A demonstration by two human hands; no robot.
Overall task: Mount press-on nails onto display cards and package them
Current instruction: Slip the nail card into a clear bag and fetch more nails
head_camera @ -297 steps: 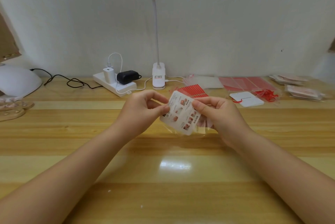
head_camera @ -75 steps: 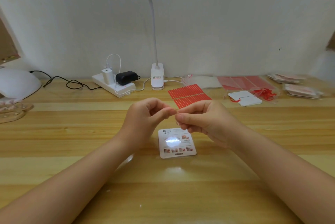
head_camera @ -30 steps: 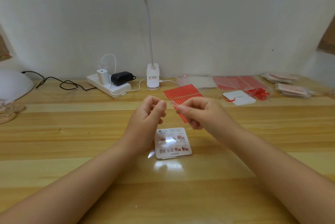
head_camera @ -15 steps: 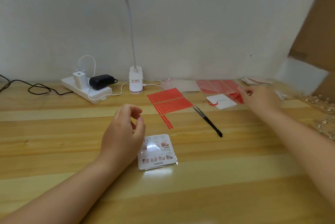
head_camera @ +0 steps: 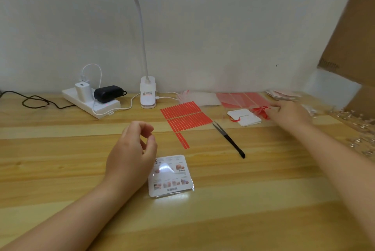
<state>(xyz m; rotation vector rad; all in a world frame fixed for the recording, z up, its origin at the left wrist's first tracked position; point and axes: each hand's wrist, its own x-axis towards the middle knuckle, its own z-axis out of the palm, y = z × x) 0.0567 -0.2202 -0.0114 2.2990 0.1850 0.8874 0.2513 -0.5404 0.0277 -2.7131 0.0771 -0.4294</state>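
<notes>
A printed display card in a clear bag [head_camera: 171, 175] lies flat on the wooden table [head_camera: 233, 200], with lamp glare on it. My left hand [head_camera: 134, 149] hovers just left of the card's top edge, fingers loosely curled and nothing visible in them. My right hand [head_camera: 288, 114] is stretched far to the right and blurred. Its fingers reach a small pile of red ties [head_camera: 260, 111] beside a stack of white tags [head_camera: 244, 117]. A sheet of red adhesive strips [head_camera: 186, 116] lies behind the card, with a couple of loose strips [head_camera: 182, 140] below it.
Black tweezers [head_camera: 228, 139] lie right of the strips. Red sheets [head_camera: 241, 99], clear bags [head_camera: 203, 98] and packed stacks [head_camera: 284, 95] line the back. Clear nail stands [head_camera: 357, 129] crowd the right edge. A power strip [head_camera: 91, 102] and a lamp base [head_camera: 148, 95] stand at the back left.
The hands parted over the bagged card lying on the table. My right hand swung out right to the red ties and the view turned right. My left hand stayed by the card.
</notes>
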